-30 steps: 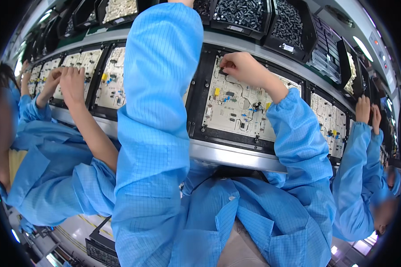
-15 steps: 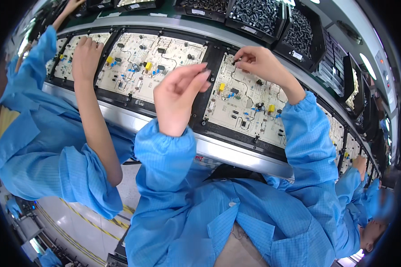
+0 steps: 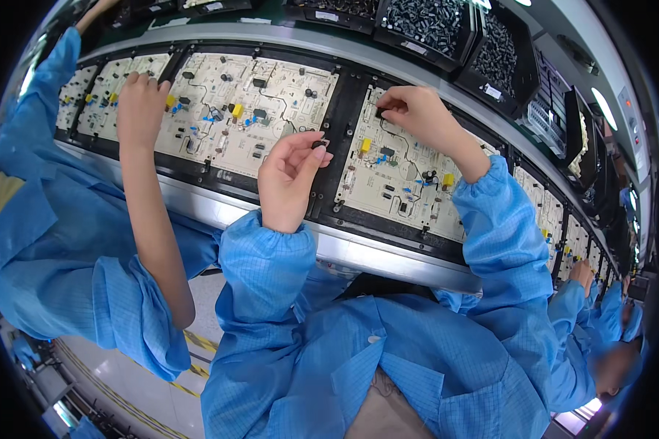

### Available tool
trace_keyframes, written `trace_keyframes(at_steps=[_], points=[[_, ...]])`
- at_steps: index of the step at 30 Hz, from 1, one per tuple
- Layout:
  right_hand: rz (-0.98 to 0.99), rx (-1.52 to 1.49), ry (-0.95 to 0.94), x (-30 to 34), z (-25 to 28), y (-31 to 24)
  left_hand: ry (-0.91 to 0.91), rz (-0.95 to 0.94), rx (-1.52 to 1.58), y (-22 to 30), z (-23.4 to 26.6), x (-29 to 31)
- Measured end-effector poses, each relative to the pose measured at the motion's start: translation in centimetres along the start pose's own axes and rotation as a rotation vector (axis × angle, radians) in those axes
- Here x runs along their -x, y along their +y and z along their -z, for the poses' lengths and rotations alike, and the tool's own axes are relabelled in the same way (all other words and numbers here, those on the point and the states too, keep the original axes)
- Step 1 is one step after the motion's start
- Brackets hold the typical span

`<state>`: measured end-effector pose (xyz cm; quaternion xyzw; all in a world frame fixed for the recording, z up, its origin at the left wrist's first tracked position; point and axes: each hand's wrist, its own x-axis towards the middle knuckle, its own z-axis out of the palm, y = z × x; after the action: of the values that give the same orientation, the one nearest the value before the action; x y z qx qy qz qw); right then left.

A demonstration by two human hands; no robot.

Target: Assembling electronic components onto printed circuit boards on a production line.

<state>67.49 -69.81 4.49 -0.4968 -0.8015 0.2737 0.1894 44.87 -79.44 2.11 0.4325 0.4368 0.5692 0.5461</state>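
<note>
My left hand hovers over the black frame between two boards. Its thumb and fingertips pinch a small black component. My right hand is at the upper left corner of the cream circuit board in front of me. Between its thumb and index finger is a dark electronic component, low against the board; whether it is seated there is hidden by the fingers. Yellow, blue and black parts stand on that board. Another populated circuit board lies to the left of my left hand.
Black bins full of small dark cylindrical parts line the far side. A metal rail runs along the near edge. A co-worker's hand works at the left; another person's hand is farther right.
My left hand has drawn slightly toward me, still pinching its part. My right hand has shifted a little left and lower at the board's corner. Boards at the left have slid slightly leftward.
</note>
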Motion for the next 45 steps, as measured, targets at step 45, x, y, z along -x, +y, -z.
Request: trace_keyframes(at_steps=[45], points=[[0.163,0.192,0.095,1.0,-1.3,0.4,-0.103,-0.117,-0.461,-0.1,-1.5,0.3]])
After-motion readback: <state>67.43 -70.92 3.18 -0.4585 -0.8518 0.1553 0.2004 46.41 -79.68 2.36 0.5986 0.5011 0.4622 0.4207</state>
